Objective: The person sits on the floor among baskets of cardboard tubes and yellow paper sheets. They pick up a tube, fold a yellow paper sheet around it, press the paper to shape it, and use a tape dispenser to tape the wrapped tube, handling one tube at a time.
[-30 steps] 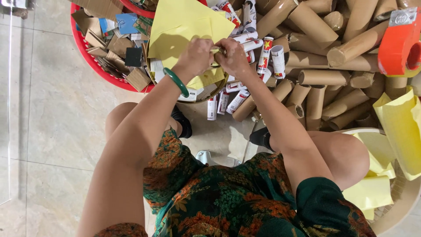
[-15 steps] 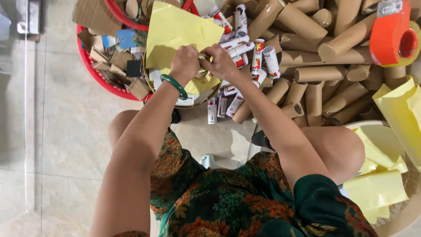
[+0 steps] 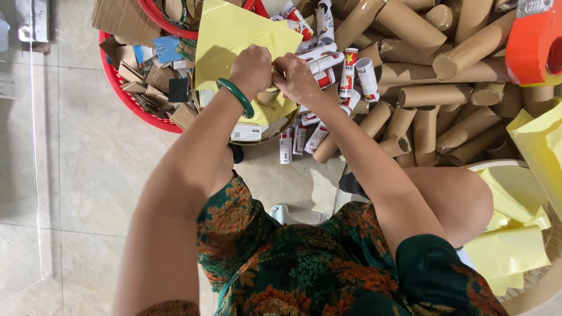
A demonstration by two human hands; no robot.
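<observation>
1. The paper sheet [image 3: 234,35] by the hands is bright yellow.
2. The bangle [image 3: 237,96] on the left wrist is green.
3. The cardboard tubes [image 3: 445,93] are plain brown.
4. The small wrapped rolls [image 3: 349,71] are white with red bands and a yellow star.
5. The basket [image 3: 137,108] of brown card scraps is red.
6. The tape dispenser [image 3: 535,41] is orange.
7. The dress [image 3: 304,269] is dark green with an orange and yellow floral print.
8. The floor [image 3: 70,175] is pale beige tile.

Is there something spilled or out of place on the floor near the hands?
Yes. Small red-and-white tubes lie scattered on the tile floor beside the brown cardboard tubes, not gathered in any container. Both hands work over the yellow paper.
</observation>
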